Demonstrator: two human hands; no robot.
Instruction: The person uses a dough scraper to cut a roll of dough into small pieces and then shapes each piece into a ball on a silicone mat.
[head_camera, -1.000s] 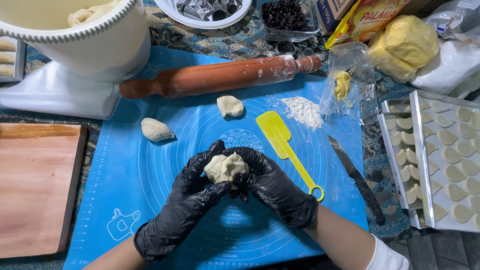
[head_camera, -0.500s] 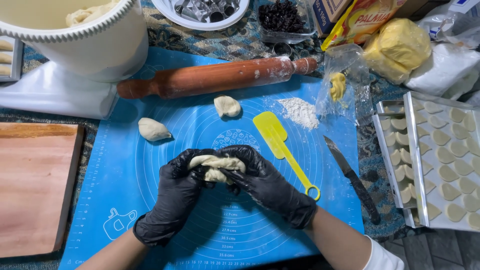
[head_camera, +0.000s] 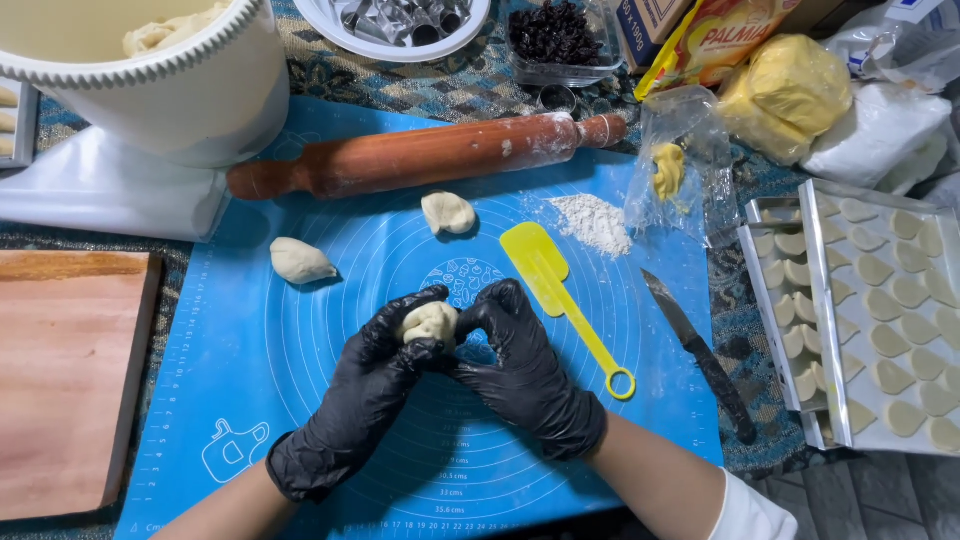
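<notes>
Blue silicone baking mat (head_camera: 250, 350) covers the middle of a patterned tablecloth, and over its centre both black-gloved hands meet: the left hand (head_camera: 375, 385) and the right hand (head_camera: 520, 365) are clenched together around a small lump of dough (head_camera: 430, 320), which peeks out between the fingertips, held just above the mat. At 12 o'clock from the hands lies a floured wooden rolling pin (head_camera: 420, 155), with one loose dough piece (head_camera: 447, 212) below it and another dough piece (head_camera: 300, 262) at 10 o'clock. A yellow plastic spatula (head_camera: 560, 290) lies at 2 o'clock, just beside the right hand, a small heap of flour (head_camera: 595, 222) above it, and a dark knife (head_camera: 700, 355) at 3 o'clock on the mat's edge. Trays of cut dough shapes (head_camera: 880, 320) stand at far right, a wooden board (head_camera: 60, 380) at far left, a white tub (head_camera: 180, 90) at 11 o'clock. Half a second ago the dough was stretched wide between the hands; now it is gathered into a compact ball.
</notes>
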